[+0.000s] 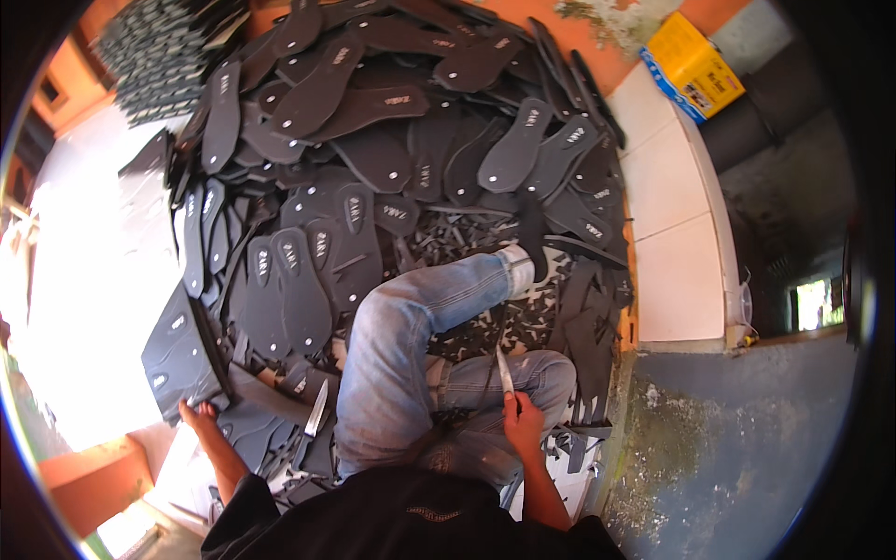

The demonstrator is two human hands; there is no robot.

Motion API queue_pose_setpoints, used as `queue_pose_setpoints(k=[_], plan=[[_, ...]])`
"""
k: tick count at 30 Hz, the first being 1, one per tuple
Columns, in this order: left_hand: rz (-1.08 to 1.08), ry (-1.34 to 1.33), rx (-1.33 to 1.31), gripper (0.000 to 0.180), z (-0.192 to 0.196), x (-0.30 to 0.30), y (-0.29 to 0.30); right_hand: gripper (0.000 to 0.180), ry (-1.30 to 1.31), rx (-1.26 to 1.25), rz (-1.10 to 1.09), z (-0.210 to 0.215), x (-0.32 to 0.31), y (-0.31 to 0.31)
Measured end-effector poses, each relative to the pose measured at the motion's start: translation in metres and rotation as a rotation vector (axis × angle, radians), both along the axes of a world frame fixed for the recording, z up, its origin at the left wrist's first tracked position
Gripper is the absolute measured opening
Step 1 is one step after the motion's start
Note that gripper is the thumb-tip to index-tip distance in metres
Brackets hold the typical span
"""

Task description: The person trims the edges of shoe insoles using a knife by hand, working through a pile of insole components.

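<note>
My left hand [198,416] grips the lower edge of a dark foam sheet [185,350] at the left, with shoe-sole outlines marked on it. The sheet looks thick at its right edge; I cannot tell whether several are stacked. In my right hand [524,422], over my bent leg, is a knife [505,370], its narrow blade pointing away from me. A second knife [317,411] with a bright blade lies on black scraps left of my knee. Loose dark insoles [301,289] with pale lettering and small white dots lie between the sheet and my raised knee.
A large heap of insoles [373,103] rises in front of me. Stacked dark sheets [163,56] stand at the far left. Black offcuts [467,327] cover the floor around my legs. On the right are a tiled ledge [677,271] and a yellow-and-blue box [695,67].
</note>
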State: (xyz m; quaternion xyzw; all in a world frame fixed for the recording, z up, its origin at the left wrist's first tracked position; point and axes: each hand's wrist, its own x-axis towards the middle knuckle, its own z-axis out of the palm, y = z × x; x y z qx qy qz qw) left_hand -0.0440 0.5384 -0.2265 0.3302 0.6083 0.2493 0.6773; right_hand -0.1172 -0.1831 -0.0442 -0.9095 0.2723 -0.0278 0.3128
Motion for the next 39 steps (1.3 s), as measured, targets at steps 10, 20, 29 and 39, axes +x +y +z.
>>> queue_pose_setpoints(k=[10, 20, 29, 39], plan=[[0.093, -0.132, 0.179, 0.046, 0.067, 0.055, -0.033, 0.025, -0.002, -0.062, -0.015, 0.002, 0.0, 0.006], [-0.259, -0.542, -0.041, 0.03, 0.172, 0.145, -0.172, 0.027, -0.023, 0.004, 0.015, 0.007, -0.009, 0.01], [-1.257, -1.059, -0.632, 0.065, 0.342, 0.121, -0.509, 0.032, -0.199, 0.278, -0.115, 0.003, -0.007, 0.005], [-0.721, -0.345, 0.442, 0.033, 0.249, 0.091, -0.35, 0.029, -0.198, 0.724, -0.262, 0.016, 0.014, 0.021]])
